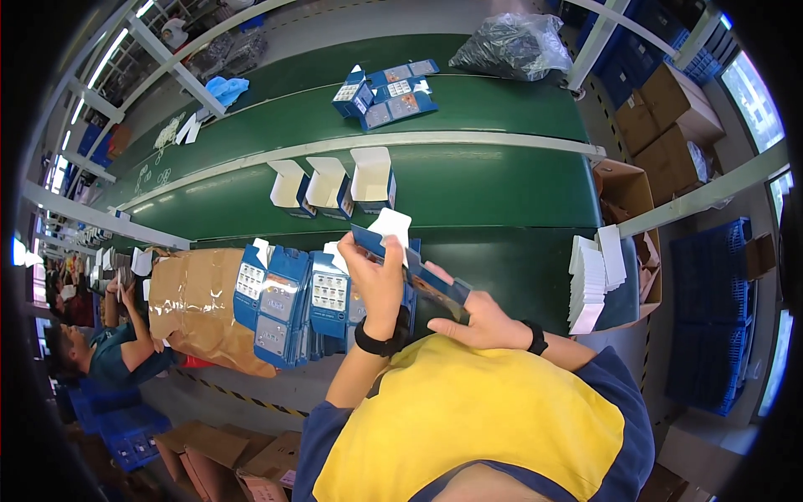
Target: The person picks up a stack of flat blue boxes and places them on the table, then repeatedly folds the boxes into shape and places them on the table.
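Note:
A blue folding carton (439,289) with a white end flap is held up in front of my chest, partly opened out and tilted. My left hand (378,280) is closed on its far left end, near the white flap. My right hand (483,322) grips the near right end, the thumb on my side and fingertips showing behind. Just left of my left hand lie stacks of flat blue cartons (280,305), printed with pictures. Beyond the hands, three cartons stand upright with white lids raised: a left one (290,192), a middle one (329,186) and a right one (373,180).
White cards (588,284) are stacked at the bench's right end, beside an open cardboard box (627,188). Brown wrapping paper (196,301) lies left. A white rail (468,138) crosses the green bench; beyond it are more blue cartons (389,94) and a plastic bag (514,46). A co-worker (121,347) is at left.

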`<state>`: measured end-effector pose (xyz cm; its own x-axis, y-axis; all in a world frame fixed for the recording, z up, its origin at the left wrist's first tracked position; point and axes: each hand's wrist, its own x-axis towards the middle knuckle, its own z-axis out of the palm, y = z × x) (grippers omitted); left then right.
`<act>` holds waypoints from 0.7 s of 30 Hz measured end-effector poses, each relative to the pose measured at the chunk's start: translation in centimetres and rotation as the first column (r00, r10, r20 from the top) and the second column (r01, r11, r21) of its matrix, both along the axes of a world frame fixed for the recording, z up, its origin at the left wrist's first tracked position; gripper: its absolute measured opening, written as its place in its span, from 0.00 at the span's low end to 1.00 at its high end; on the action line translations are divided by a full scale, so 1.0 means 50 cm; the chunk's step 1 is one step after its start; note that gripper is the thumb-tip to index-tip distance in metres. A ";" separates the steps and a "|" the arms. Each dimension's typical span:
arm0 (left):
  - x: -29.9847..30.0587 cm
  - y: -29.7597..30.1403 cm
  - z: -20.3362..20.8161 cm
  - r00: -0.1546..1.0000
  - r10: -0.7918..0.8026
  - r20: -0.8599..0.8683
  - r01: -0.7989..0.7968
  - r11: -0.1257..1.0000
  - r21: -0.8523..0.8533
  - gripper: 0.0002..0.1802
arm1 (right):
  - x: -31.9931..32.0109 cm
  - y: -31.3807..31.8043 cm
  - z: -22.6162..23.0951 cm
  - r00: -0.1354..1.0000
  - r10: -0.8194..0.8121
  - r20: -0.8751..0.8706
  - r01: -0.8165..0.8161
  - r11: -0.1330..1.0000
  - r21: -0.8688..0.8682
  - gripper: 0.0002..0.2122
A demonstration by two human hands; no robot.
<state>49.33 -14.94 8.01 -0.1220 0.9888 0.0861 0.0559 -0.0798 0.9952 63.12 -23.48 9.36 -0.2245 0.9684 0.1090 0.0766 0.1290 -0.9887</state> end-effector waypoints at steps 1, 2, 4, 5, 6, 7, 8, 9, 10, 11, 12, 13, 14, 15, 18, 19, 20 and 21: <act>0.009 -0.002 -0.005 1.000 0.017 -0.004 -0.017 0.999 -0.040 0.24 | 0.001 -0.005 0.000 0.991 0.068 0.114 -0.070 0.997 0.018 0.26; 0.018 -0.004 -0.004 0.999 0.034 -0.009 -0.034 0.996 -0.080 0.25 | 0.003 -0.004 -0.008 0.991 0.066 0.112 -0.068 0.998 0.018 0.26; 0.026 -0.005 -0.008 0.999 0.049 -0.014 -0.051 0.991 -0.122 0.25 | 0.003 0.007 -0.035 0.987 0.004 0.160 0.000 1.000 -0.023 0.25; 0.021 -0.003 -0.012 0.989 -0.058 0.136 0.085 0.976 -0.200 0.25 | 0.006 0.008 -0.043 0.982 -0.026 0.185 0.035 0.999 -0.042 0.25; 0.012 -0.002 -0.016 0.945 -0.149 0.291 0.227 0.940 -0.256 0.25 | 0.015 0.006 -0.048 0.982 -0.028 0.185 0.037 0.998 -0.043 0.25; 0.006 -0.003 -0.018 0.869 -0.221 0.443 0.371 0.883 -0.287 0.25 | 0.027 0.006 -0.047 0.991 -0.047 0.129 0.053 0.998 -0.045 0.24; 0.000 -0.007 -0.016 0.869 -0.222 0.442 0.372 0.882 -0.289 0.25 | 0.038 0.008 -0.040 0.995 -0.065 0.071 0.068 0.996 -0.049 0.22; -0.007 -0.014 -0.008 0.892 -0.216 0.398 0.348 0.889 -0.297 0.25 | 0.045 0.008 -0.037 0.996 -0.083 0.013 0.084 0.995 -0.054 0.21; -0.013 -0.022 -0.001 0.912 -0.210 0.353 0.324 0.896 -0.305 0.25 | 0.049 0.004 -0.041 0.996 -0.085 0.012 0.086 0.995 -0.055 0.21; -0.015 -0.029 0.001 0.930 -0.204 0.307 0.300 0.902 -0.311 0.25 | 0.051 -0.002 -0.046 0.994 -0.096 0.059 0.099 0.994 -0.044 0.22; -0.008 -0.039 -0.008 0.930 -0.205 0.306 0.302 0.901 -0.312 0.25 | 0.053 -0.009 -0.052 0.989 -0.107 0.107 0.111 0.993 -0.032 0.23; 0.006 -0.051 -0.019 0.948 -0.169 0.271 0.254 0.912 -0.321 0.24 | 0.054 -0.012 -0.056 0.981 -0.117 0.153 0.121 0.992 -0.019 0.23; 0.022 -0.061 -0.022 0.963 -0.132 0.235 0.206 0.922 -0.329 0.24 | 0.052 -0.012 -0.057 0.981 -0.117 0.152 0.121 0.992 -0.019 0.23; 0.030 -0.066 -0.025 0.976 -0.094 0.198 0.158 0.929 -0.334 0.23 | 0.048 -0.008 -0.059 0.981 -0.123 0.152 0.108 0.989 0.104 0.26; 0.029 -0.049 -0.003 0.933 -0.155 0.324 0.282 0.875 -0.393 0.27 | 0.046 0.003 -0.059 0.979 -0.139 0.150 0.081 0.936 0.343 0.32; 0.030 -0.039 0.009 0.904 -0.180 0.387 0.345 0.842 -0.416 0.29 | 0.051 0.009 -0.057 0.993 -0.109 0.050 0.090 0.952 0.292 0.38; 0.028 -0.030 0.014 0.904 -0.182 0.387 0.348 0.840 -0.417 0.29 | 0.055 0.016 -0.055 0.995 -0.084 -0.052 0.094 0.966 0.239 0.43; 0.026 -0.021 0.019 0.864 -0.299 0.405 0.444 0.832 -0.333 0.33 | 0.060 0.023 -0.055 0.986 -0.065 -0.154 0.093 0.978 0.186 0.49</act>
